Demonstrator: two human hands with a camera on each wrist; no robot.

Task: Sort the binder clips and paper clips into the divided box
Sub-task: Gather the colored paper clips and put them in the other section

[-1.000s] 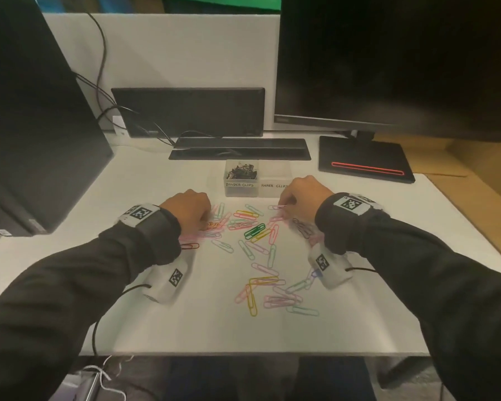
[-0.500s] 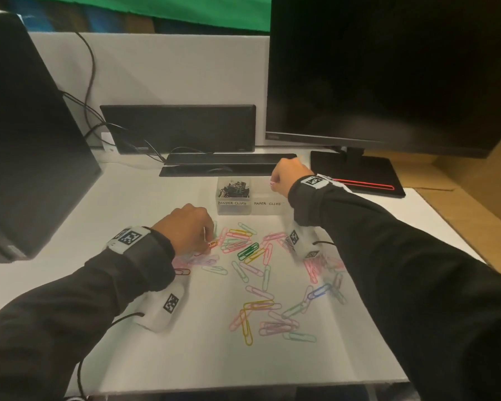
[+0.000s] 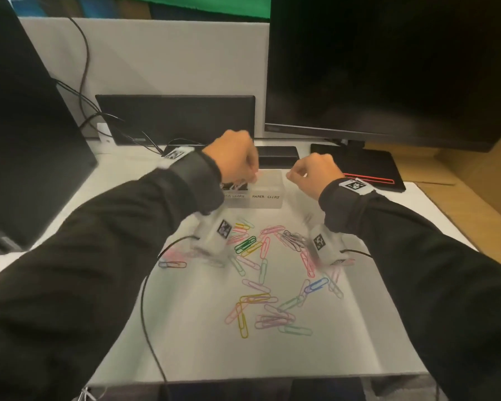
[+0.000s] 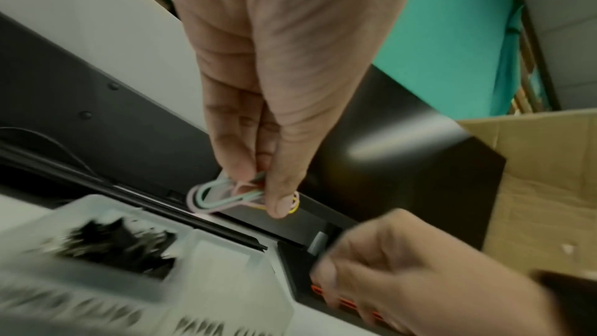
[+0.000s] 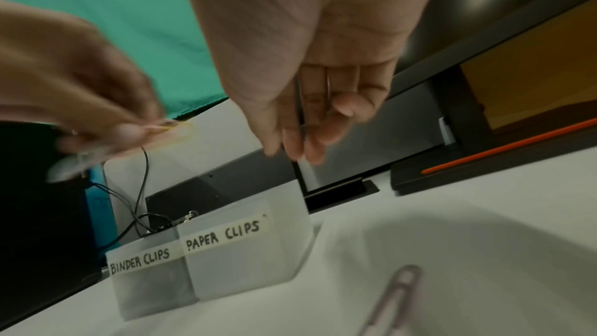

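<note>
The translucent divided box [image 3: 268, 202] stands at the back of the white table, labelled BINDER CLIPS on the left and PAPER CLIPS on the right [image 5: 245, 265]. Black binder clips [image 4: 119, 247] fill its left compartment. My left hand [image 3: 250, 176] hovers over the box and pinches several pastel paper clips [image 4: 219, 196] between thumb and fingers [image 4: 281, 198]. My right hand [image 3: 291, 175] hangs just right of the box, its fingers [image 5: 290, 147] loosely together with nothing plainly held. Many coloured paper clips [image 3: 261, 273] lie scattered on the table in front of the box.
A black monitor [image 3: 388, 68] stands at the back right on a base with a red stripe [image 3: 368, 169]. A black device [image 3: 174, 117] with cables stands behind the box, a dark panel [image 3: 26, 125] at the left, cardboard [image 3: 475, 175] at the right.
My left hand has risen from the pile to above the box with clips in it. My right hand went from the pile to the box, then drew off to its right.
</note>
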